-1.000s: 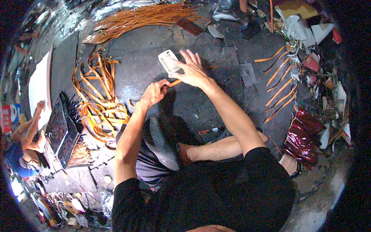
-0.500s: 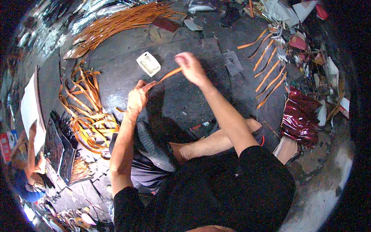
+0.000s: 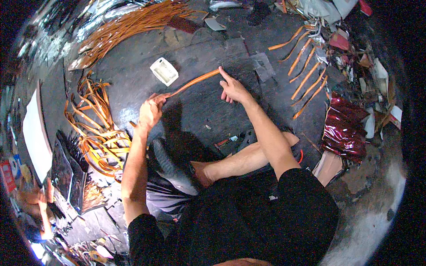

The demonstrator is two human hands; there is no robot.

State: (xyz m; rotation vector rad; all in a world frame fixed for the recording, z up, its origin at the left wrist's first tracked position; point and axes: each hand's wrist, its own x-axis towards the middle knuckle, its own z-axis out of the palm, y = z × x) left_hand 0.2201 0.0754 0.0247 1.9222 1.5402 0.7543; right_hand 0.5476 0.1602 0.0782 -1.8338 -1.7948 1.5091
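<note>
Two bare hands stretch one orange strip (image 3: 194,82) over the dark floor (image 3: 208,111). The left hand (image 3: 151,111) is curled shut, with the near end of the strip pinched between thumb and fingers. From there the strip runs up and away to the right hand (image 3: 234,88), whose forefinger points straight out and meets the far end; its other fingers are folded loosely, and whether they grip the strip cannot be told. Just beyond the strip, between the two hands and a little farther from the person, lies a small white rectangular tray (image 3: 164,71). Left of the left hand sits a tangled heap of orange loops (image 3: 95,128). Well beyond both hands a long bundle of orange strips (image 3: 128,26) stretches across the floor. To the right of the right hand several loose orange strips (image 3: 306,75) lie scattered, with a crumpled dark red foil sheet (image 3: 344,128) nearer the person.
</note>
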